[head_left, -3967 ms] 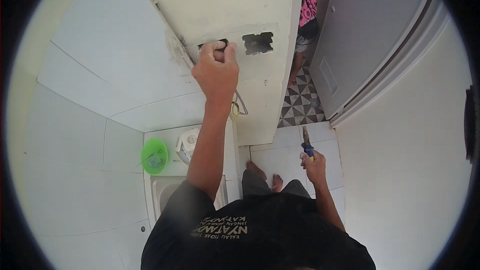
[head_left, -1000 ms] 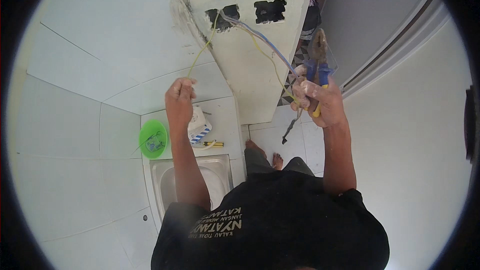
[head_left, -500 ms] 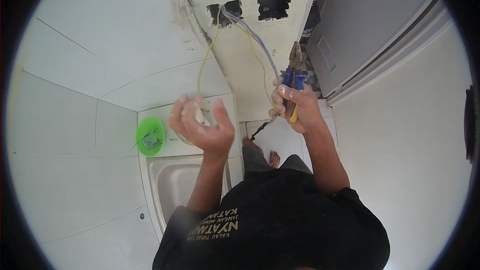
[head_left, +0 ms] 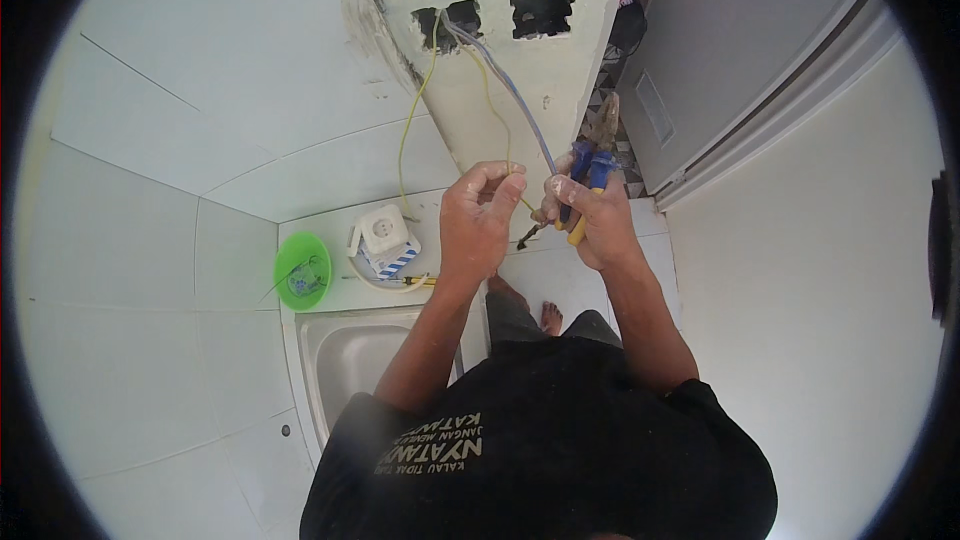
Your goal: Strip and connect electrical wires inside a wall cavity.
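Observation:
From the left wall opening [head_left: 420, 26] hang several wires: a bundle of bluish-grey wires [head_left: 520, 108], one yellow-green wire [head_left: 491, 98] beside it, and another yellow wire [head_left: 404, 140] further left, dangling free. My left hand [head_left: 476, 225] is closed, thumb and forefinger pinching the yellow-green wire. In my right hand [head_left: 603, 222] are combination pliers [head_left: 592, 170] with blue and yellow handles, jaws pointing up and away. The grey bundle also runs into that hand's fingers, and its dark taped end [head_left: 527, 237] sticks out below.
A second wall opening [head_left: 542, 15] lies right of the first. On the left counter are a green bowl [head_left: 320, 280], a white socket [head_left: 383, 229] on a box and a yellow-black tool [head_left: 420, 281], beside a sink [head_left: 312, 360]. A grey door [head_left: 735, 50] stands at the right.
My left hand has moved right, from over the counter to the yellow-green wire, and its fingers have closed. The white socket now shows. The pliers have shifted slightly right.

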`<state>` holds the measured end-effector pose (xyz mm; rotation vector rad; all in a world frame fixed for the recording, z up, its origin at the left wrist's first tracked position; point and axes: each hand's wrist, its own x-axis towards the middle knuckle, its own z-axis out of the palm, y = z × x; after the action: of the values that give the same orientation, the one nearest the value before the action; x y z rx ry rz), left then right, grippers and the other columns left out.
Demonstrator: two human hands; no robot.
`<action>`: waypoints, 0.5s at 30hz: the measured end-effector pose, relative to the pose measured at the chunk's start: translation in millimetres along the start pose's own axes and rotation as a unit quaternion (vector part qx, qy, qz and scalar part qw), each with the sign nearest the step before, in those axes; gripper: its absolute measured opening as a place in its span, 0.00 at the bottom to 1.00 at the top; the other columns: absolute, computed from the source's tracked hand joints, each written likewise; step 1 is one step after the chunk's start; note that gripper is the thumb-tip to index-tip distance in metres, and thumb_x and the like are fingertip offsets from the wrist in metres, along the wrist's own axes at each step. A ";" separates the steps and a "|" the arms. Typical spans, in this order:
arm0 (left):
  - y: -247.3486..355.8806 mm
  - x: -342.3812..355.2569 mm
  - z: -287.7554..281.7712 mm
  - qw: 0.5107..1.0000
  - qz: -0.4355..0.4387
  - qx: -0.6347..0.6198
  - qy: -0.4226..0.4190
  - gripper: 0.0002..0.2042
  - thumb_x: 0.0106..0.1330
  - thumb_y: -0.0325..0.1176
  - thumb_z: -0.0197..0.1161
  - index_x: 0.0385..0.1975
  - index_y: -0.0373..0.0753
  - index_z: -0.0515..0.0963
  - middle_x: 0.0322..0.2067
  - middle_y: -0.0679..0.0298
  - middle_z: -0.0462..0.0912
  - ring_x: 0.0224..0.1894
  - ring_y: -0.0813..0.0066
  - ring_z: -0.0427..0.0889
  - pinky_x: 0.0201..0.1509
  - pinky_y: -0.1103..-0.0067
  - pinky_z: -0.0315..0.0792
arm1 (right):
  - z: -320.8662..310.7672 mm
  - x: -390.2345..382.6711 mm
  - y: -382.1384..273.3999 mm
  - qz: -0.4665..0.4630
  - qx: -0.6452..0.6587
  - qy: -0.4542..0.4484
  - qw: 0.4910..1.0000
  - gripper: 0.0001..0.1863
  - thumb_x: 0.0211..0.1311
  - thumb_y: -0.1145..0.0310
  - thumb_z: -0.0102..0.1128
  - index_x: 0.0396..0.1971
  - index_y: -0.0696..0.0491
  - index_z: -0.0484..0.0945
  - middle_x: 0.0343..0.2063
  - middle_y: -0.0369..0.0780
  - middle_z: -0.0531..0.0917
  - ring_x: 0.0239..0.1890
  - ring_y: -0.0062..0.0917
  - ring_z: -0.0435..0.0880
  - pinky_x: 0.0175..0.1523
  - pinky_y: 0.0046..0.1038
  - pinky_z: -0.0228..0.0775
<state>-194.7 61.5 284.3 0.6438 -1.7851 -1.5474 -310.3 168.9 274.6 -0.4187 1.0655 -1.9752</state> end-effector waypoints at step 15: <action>-31.8 -3.3 -21.0 0.990 -0.031 -0.135 -0.032 0.08 0.67 0.28 0.59 0.41 0.33 0.79 0.34 0.61 0.83 0.40 0.76 0.80 0.45 0.75 0.74 | -8.5 -0.6 -0.7 -0.020 -0.072 -0.016 0.997 0.12 0.60 0.79 0.56 0.44 0.59 0.69 0.33 0.41 0.81 0.37 0.30 0.86 0.44 0.30 0.78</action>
<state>-178.6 45.0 253.7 0.5275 -1.5748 -1.8299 -315.5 174.1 270.3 -0.5512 1.1919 -1.9262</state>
